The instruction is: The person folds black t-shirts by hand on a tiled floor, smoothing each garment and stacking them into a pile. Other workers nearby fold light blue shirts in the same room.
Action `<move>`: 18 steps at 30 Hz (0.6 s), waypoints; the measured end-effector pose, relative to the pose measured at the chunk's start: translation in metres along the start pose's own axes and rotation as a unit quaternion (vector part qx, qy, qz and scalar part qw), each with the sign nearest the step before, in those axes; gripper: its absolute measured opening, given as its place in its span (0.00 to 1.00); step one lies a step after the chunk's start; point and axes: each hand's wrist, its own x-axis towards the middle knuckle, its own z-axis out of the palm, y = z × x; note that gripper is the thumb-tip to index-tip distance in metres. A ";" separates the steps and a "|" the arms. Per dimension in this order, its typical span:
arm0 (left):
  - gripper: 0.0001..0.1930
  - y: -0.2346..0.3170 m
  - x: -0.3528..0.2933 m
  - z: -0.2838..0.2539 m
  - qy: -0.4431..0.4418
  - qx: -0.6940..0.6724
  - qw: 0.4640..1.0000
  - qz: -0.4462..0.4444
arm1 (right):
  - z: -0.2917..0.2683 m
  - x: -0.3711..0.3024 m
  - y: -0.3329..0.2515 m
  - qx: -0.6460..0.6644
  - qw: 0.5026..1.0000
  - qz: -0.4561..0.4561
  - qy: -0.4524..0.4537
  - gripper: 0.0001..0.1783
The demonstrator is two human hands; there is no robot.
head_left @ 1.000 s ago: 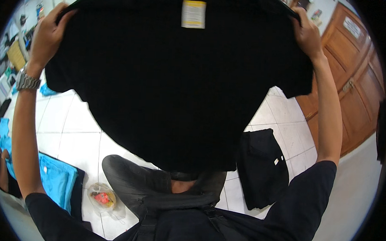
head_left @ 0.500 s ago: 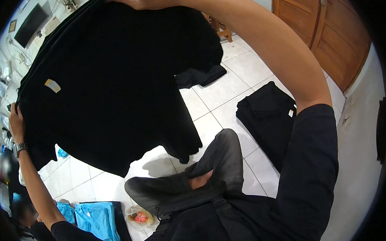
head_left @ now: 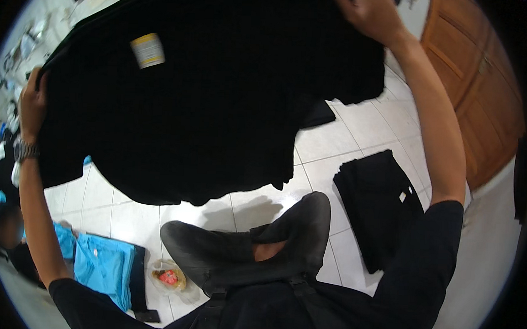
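Up in front of me hangs a large black shirt [head_left: 207,115], spread wide between both hands, with a yellow and white label [head_left: 147,50] on its upper left part. My left hand [head_left: 32,107], with a metal watch on the wrist, is closed on the shirt's left edge. At the upper right, my right hand [head_left: 370,16] grips the other end; some of its fingers are cut off by the picture's edge. The lower edge of the cloth hangs uneven above the floor, apart from my crossed legs [head_left: 212,250].
Folded black garments [head_left: 379,211] lie in a pile on the tiled floor [head_left: 329,150] to my right. At left are folded light blue garments [head_left: 103,269], beside a clear bag with red contents [head_left: 168,277]. A person [head_left: 9,227] sits far left. Wooden doors [head_left: 473,85] stand at right.
My right hand has moved right and my left hand up, drawing the shirt wider and more level. Its label now sits higher and farther right in view.
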 end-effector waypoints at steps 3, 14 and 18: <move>0.15 0.016 0.008 0.001 0.043 -0.071 0.995 0.050 | 0.000 -0.002 0.021 -0.004 0.996 0.068 -0.064 0.18; 0.13 0.111 -0.006 0.155 -0.111 -0.079 0.990 -0.021 | 0.152 -0.079 0.045 -0.012 0.969 0.159 -0.190 0.13; 0.15 0.131 0.000 0.197 -0.107 -0.059 0.991 -0.044 | 0.185 -0.088 0.043 -0.015 0.969 0.172 -0.175 0.13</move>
